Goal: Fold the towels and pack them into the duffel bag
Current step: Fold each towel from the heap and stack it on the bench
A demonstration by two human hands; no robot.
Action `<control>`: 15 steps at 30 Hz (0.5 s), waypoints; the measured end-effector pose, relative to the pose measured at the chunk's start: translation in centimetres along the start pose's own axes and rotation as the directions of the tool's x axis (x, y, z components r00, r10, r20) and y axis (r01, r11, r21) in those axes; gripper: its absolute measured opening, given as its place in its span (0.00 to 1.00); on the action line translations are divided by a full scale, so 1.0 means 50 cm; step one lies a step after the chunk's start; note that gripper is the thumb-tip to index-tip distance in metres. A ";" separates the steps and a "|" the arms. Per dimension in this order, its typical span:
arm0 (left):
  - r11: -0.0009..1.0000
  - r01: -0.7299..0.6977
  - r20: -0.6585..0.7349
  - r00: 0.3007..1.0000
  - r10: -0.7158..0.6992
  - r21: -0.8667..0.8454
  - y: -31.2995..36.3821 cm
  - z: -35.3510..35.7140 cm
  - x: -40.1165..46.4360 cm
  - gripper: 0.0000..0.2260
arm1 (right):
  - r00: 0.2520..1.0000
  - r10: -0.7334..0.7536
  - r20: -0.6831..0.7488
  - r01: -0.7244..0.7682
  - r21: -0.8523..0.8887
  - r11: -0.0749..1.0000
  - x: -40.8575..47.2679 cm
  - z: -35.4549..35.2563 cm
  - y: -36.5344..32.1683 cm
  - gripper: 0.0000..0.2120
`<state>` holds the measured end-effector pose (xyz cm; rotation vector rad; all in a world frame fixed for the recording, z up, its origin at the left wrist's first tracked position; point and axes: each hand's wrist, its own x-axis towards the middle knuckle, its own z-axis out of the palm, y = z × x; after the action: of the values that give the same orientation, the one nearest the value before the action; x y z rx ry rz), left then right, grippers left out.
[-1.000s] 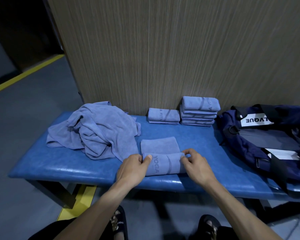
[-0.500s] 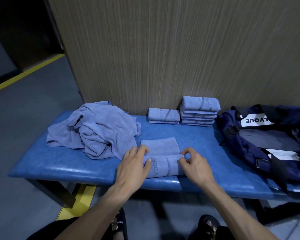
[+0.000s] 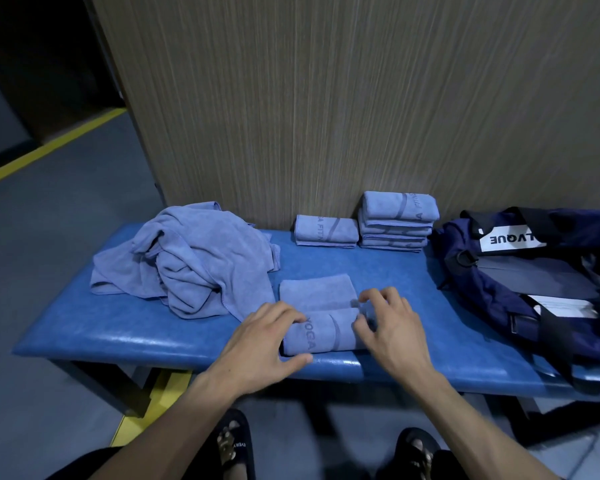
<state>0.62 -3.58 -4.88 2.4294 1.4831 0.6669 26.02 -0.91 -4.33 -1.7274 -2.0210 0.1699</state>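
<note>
A half-folded blue towel [image 3: 326,336] printed "YOGA" lies at the front edge of the blue bench [image 3: 118,336]. Its near part is doubled over and a flat part stretches behind. My left hand [image 3: 264,344] grips the towel's left end, fingers over the top and thumb along the front edge. My right hand [image 3: 390,327] pinches the right end with curled fingers. A heap of unfolded towels [image 3: 194,261] sits to the left. One folded towel [image 3: 326,230] and a stack of folded towels [image 3: 397,220] stand at the back. The open navy duffel bag [image 3: 492,292] lies at the right.
A wood-grain wall panel [image 3: 326,98] rises directly behind the bench. Grey floor with a yellow line [image 3: 49,150] lies to the left. My sandalled feet [image 3: 236,445] show below the bench's front edge. White papers [image 3: 561,304] lie inside the bag.
My left hand lifted off the towel's left corner, spread flat, then settled around the left end. My right hand shifted slightly up along the right end. The towel's near fold stayed in place.
</note>
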 end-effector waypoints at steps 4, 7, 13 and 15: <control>0.997 -0.029 0.043 0.999 0.026 0.067 -0.011 0.008 -0.004 0.25 | 0.934 -0.351 -0.070 0.340 -0.135 0.931 0.001 0.004 0.009 0.08; 0.997 -0.044 0.025 0.999 0.042 0.066 -0.016 0.011 -0.004 0.24 | 0.899 -0.433 0.063 0.437 -0.087 0.895 -0.007 -0.011 0.018 0.09; 0.998 0.027 0.013 1.000 -0.027 -0.063 -0.022 0.007 0.001 0.20 | 0.892 -0.380 0.246 0.392 0.002 0.920 -0.019 -0.025 0.035 0.28; 0.993 0.038 0.014 0.999 -0.037 -0.113 -0.023 0.002 0.005 0.19 | 0.899 -0.374 0.227 0.383 0.004 0.924 -0.019 -0.027 0.034 0.25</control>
<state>-0.12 -2.85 -5.37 2.3119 1.4415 0.7069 28.19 -1.75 -4.06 -1.3488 -2.4995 0.2022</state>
